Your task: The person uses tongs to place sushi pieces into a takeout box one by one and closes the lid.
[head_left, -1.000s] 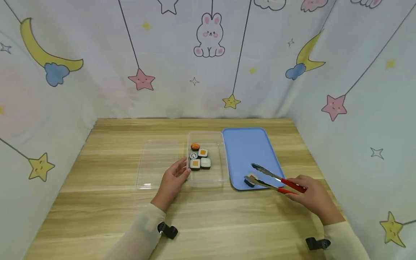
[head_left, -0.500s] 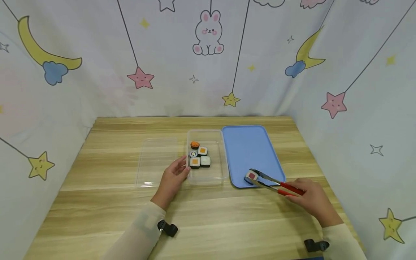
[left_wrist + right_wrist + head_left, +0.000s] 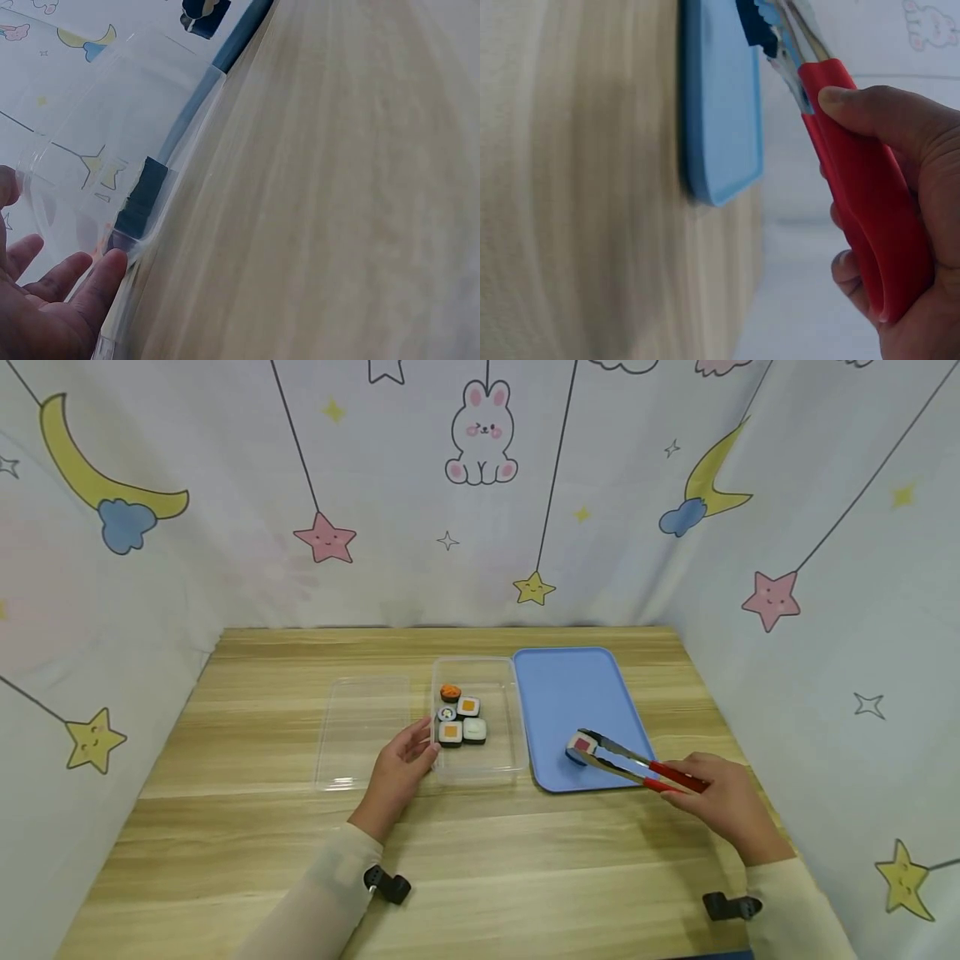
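Observation:
My right hand (image 3: 723, 806) grips red-handled metal tongs (image 3: 866, 195), thumb on top of the handle in the right wrist view. Between the tongs' tips is a sushi roll piece (image 3: 581, 745) with white rice and a dark red centre, close over the near part of the blue tray (image 3: 573, 693). My left hand (image 3: 397, 772) rests against the left wall of a clear plastic container (image 3: 504, 693), with thumb and fingers spread along it. Inside, toward that wall, sit several sushi pieces: an orange-topped one (image 3: 450, 692), yellow-centred rolls (image 3: 468, 706) and a pale-topped one (image 3: 474, 730).
A clear flat lid (image 3: 360, 718) lies on the wooden table (image 3: 480, 868) left of the container. The tray stands right beside the container's other side. A patterned white curtain (image 3: 390, 585) closes off the back and sides.
The tongs have closed on the red-centred sushi piece and raised it slightly, moving away from the tray's near edge. The left hand has stayed at the container.

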The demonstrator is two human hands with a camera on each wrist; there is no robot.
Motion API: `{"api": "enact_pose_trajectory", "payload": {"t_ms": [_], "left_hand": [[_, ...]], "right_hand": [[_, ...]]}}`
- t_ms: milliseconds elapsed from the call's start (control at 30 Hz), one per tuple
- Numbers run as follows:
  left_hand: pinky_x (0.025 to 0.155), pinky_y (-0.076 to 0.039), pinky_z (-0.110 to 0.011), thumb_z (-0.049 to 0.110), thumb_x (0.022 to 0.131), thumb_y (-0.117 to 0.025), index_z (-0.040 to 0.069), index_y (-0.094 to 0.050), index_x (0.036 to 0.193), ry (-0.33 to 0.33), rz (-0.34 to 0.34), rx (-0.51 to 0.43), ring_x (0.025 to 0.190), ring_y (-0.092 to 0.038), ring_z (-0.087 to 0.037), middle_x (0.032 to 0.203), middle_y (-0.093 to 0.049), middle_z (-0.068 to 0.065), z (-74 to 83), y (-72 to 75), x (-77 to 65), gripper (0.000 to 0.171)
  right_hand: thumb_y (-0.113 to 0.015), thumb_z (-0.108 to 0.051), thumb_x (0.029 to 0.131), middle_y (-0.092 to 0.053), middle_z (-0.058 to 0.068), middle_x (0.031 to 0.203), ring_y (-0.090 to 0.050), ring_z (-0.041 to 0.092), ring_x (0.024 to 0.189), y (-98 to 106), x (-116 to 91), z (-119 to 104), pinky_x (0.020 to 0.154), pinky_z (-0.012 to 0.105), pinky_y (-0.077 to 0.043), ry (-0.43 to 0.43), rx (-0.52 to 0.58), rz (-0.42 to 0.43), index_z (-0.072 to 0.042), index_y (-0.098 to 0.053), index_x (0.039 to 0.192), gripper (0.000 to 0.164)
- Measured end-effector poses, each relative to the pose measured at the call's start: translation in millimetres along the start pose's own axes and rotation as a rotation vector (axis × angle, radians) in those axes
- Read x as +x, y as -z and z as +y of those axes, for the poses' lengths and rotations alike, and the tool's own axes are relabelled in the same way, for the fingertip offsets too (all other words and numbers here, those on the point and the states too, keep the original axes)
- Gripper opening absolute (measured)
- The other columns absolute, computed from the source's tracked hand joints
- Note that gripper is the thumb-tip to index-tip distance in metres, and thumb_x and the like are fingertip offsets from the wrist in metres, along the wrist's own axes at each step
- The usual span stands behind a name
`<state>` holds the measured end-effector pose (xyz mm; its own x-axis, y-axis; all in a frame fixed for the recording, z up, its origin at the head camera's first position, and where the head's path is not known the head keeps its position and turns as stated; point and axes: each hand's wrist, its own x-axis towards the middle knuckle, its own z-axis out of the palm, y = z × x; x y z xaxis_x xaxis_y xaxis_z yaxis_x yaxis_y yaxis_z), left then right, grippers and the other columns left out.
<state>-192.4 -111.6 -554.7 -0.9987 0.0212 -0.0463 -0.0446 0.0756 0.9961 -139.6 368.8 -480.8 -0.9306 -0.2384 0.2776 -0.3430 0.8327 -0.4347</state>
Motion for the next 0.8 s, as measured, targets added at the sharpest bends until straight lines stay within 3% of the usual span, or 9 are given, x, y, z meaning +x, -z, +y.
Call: {"api": "enact_pose_trajectory", "payload": {"t_ms": [400, 600, 800], "left_hand": [[0.108, -0.048, -0.044, 0.017, 0.099, -0.073, 0.014, -0.056, 0.15, -0.007, 0.005, 0.002, 0.127, -0.06, -0.031, 0.142, -0.062, -0.016, -1.4, 0.2, 0.0, 0.054], [0.108, -0.047, -0.045, 0.016, 0.099, -0.072, 0.013, -0.056, 0.15, -0.003, 0.003, 0.001, 0.127, -0.06, -0.031, 0.142, -0.062, -0.016, 0.2, 0.7, -0.5, 0.054], [0.109, -0.047, -0.046, 0.016, 0.099, -0.072, 0.012, -0.055, 0.15, 0.002, 0.006, 0.011, 0.128, -0.06, -0.032, 0.143, -0.061, -0.016, 1.5, 1.4, -0.6, 0.055]], "right_hand": [[-0.091, -0.018, 0.081, -0.075, 0.009, 0.101, -0.066, 0.027, 0.085, 18.3, 43.6, -17.2, 0.064, 0.028, -0.055, -0.01, 0.052, -0.008, -0.007, -0.08, 0.118, 0.039], [-0.091, -0.018, 0.08, -0.073, 0.003, 0.098, -0.062, 0.021, 0.083, 13.3, 69.4, -34.6, 0.064, 0.03, -0.053, 0.048, 0.048, -0.021, -0.01, -0.081, 0.116, 0.038], [-0.092, -0.016, 0.079, -0.073, 0.001, 0.099, -0.063, 0.02, 0.085, -5.8, 95.8, -55.1, 0.066, 0.034, -0.056, 0.128, 0.057, -0.087, -0.011, -0.081, 0.114, 0.037]]}}
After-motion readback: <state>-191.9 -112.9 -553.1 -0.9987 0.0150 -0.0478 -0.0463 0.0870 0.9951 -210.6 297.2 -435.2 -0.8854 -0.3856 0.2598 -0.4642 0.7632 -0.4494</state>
